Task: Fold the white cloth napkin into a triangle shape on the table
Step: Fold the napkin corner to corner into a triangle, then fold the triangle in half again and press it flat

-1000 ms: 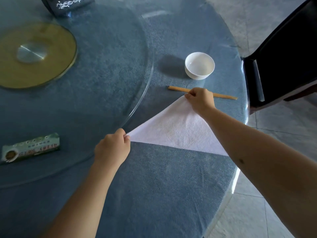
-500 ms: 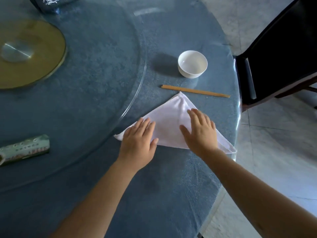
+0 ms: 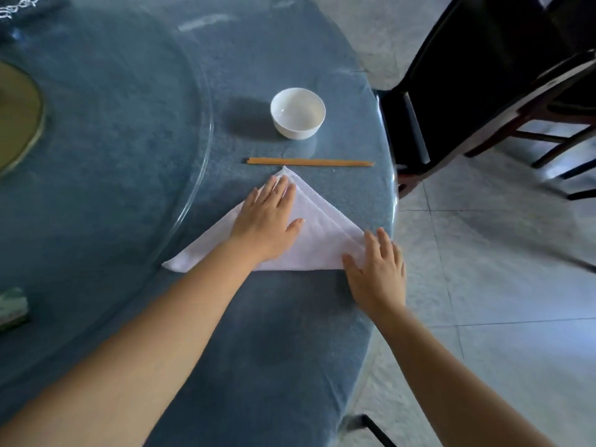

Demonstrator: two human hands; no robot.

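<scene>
The white cloth napkin [image 3: 317,241] lies flat on the blue table [image 3: 258,350] as a triangle, its apex pointing away from me toward the chopsticks. My left hand [image 3: 267,221] rests palm down on the napkin's upper middle, fingers spread and reaching up to the apex. My right hand [image 3: 377,269] lies flat on the napkin's right corner, near the table's edge, and covers that corner. Neither hand grips the cloth. The left corner of the napkin sticks out past my left forearm.
A pair of wooden chopsticks [image 3: 309,162] lies just beyond the apex, and a white bowl [image 3: 298,112] stands behind them. A glass turntable [image 3: 193,195] covers the table's left. A dark chair [image 3: 483,91] stands at the right, a green packet [image 3: 11,309] at the left edge.
Both hands let go of the napkin's corners and laid themselves flat on it. The left hand then slid up toward the apex and the right hand slid out to the right corner.
</scene>
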